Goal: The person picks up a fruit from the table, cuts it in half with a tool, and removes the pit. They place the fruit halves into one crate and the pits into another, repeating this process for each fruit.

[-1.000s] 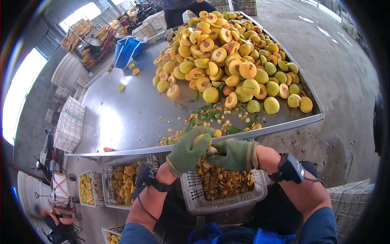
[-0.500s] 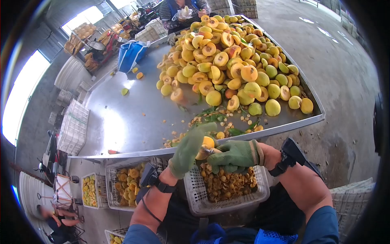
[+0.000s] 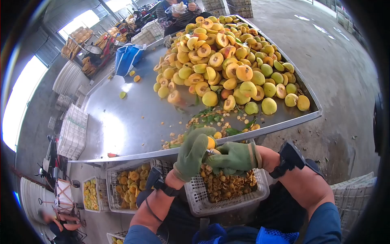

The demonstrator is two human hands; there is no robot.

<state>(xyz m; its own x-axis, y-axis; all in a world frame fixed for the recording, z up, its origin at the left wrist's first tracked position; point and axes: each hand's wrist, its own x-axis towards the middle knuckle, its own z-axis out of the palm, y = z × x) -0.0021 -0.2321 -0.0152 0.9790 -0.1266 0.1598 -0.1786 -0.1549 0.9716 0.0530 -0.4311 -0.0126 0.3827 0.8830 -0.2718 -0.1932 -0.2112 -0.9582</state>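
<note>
My left hand, in a green glove, is wrapped round a yellow-orange peach piece above the front edge of the metal table. Against the peach, my right hand, gloved too, grips a small metal tool, mostly hidden by the fingers. Below both hands sits a white basket holding brown-orange scraps. A large heap of whole and halved peaches lies on the metal table, with pits and green leaves scattered at its front.
Baskets of peach halves and yellow fruit stand on the floor at the left. A blue bag is on the table's far left. One person sits behind the table, another at lower left. Crates are stacked left.
The fingers of my left hand have closed round the peach piece from a more extended pose. My right hand stays close beside it. The view has shifted slightly.
</note>
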